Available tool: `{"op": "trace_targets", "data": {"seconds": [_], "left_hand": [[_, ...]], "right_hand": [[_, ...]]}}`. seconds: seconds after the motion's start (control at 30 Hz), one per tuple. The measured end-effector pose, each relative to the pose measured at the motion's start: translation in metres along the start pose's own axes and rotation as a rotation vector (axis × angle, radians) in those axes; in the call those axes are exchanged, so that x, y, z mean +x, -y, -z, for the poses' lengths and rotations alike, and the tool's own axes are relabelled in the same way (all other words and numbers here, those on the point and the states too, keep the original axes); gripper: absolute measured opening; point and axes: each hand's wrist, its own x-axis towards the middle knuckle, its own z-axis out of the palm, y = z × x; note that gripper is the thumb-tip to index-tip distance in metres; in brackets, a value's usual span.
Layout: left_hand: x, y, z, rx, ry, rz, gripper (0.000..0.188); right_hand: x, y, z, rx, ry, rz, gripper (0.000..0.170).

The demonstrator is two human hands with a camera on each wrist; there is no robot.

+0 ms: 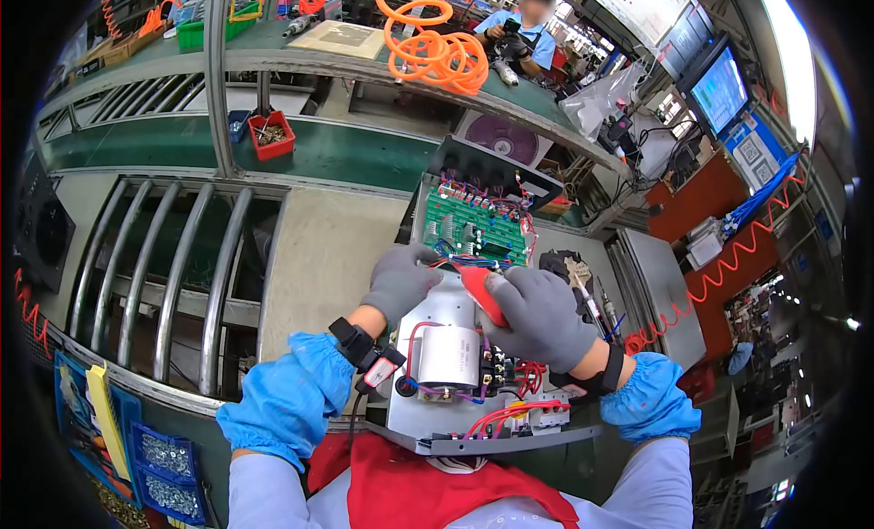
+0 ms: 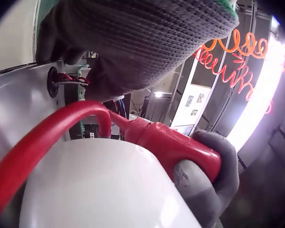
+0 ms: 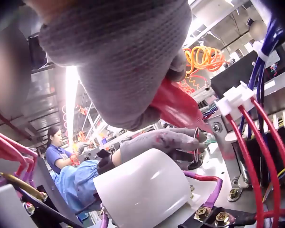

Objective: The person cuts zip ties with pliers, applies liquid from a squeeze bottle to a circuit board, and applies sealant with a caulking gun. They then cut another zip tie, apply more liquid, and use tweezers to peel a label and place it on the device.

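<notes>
My right hand, in a grey glove, grips a red squeeze bottle whose tapered nozzle points toward the wires near the circuit board. Opposite it, my gloved left hand pinches thin red and white wires that come out of a black grommet in the metal plate. The nozzle tip comes close to the left fingers in the right wrist view. Below both hands a white cylinder lies on the plate, with a red cable beside it. A green circuit board sits just beyond the hands.
Metal rollers run along the left. Blue bins of small hardware stand at lower left, and a red bin sits on the green shelf. Orange coiled hoses hang ahead. Another person is across the bench.
</notes>
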Motion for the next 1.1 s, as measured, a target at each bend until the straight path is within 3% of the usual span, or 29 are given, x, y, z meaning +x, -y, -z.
{"op": "trace_targets", "data": {"seconds": [0.1,0.53,0.83,1.1], "left_hand": [[0.0,-0.009,-0.001,0.109,-0.016,0.006,0.034],[0.008,0.006,-0.014,0.002,0.004,0.048,0.03],[0.007,0.007,-0.015,0.002,-0.005,0.025,0.029],[0.004,0.007,-0.014,0.051,-0.011,0.019,0.03]], "right_hand": [[0.001,0.004,-0.001,-0.029,0.016,-0.004,0.049],[-0.004,-0.001,-0.01,-0.036,-0.001,-0.015,0.043],[-0.011,-0.006,-0.005,-0.01,0.082,-0.074,0.048],[-0.016,-0.008,-0.007,-0.037,0.032,-0.059,0.052]]}}
